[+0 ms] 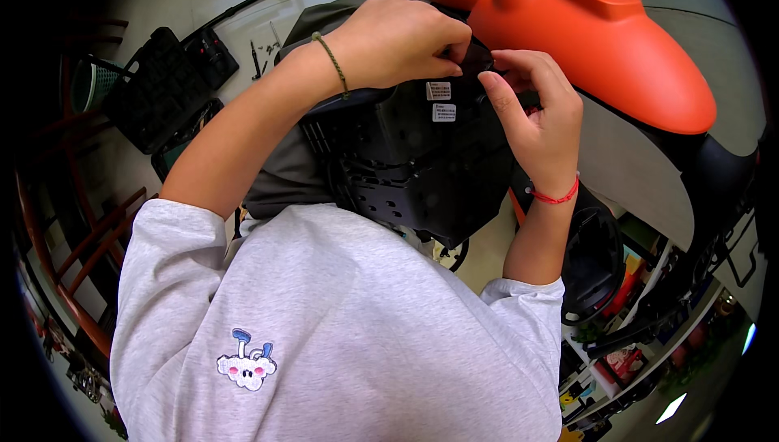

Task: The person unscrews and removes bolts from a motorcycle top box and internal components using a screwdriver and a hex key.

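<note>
Across my lap lies a large black plastic panel (406, 150), dotted with slots and holes and bearing two small white labels (442, 101). My left hand (410, 43), with a braided bracelet at the wrist, is bent over the panel's far edge. Its fingers are closed in a pinch, and what lies between them is hidden. Close to its right, my right hand (540, 97) wears a red bracelet. The thumb and curled forefinger of that hand come together at the panel's far right corner, seemingly gripping a dark edge there.
An orange body shell with a black seat-like part (592, 45) stands just beyond my right hand. On the floor at left are an opened black tool case (158, 89) and several loose screws or bits (258, 57). Reddish wooden chair frames (97, 239) line the left; a stocked shelf (633, 361) stands lower right.
</note>
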A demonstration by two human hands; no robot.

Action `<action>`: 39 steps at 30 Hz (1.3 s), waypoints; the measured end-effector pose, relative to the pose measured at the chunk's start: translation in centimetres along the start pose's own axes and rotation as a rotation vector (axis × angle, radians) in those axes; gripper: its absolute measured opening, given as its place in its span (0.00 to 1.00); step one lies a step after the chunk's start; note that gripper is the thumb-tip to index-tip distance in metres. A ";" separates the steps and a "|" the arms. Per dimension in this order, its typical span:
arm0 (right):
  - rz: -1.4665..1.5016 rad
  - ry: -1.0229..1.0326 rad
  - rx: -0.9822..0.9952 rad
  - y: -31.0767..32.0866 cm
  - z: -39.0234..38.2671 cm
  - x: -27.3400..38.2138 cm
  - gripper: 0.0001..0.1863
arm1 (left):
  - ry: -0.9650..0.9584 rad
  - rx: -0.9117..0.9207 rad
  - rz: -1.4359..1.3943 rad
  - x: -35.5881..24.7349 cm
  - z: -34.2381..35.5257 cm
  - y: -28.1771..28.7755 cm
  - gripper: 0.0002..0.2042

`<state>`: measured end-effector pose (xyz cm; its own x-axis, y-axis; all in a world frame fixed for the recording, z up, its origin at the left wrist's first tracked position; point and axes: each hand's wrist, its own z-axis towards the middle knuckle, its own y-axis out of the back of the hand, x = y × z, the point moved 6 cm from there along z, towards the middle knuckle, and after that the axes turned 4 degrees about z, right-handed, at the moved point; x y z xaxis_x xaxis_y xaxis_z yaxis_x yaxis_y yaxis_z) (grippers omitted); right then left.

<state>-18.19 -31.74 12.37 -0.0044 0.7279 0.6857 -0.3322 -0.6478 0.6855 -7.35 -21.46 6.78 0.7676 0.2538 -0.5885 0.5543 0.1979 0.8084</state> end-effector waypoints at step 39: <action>-0.285 -0.005 -0.266 -1.4 -0.4 1.8 0.04 | 0.008 -0.127 0.061 -0.2 -0.1 -0.7 0.09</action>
<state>-18.16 -29.44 12.56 0.1282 0.8687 0.4785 -0.5520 -0.3384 0.7621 -7.92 -21.52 6.30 0.7960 0.2762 -0.5387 0.4609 0.3004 0.8351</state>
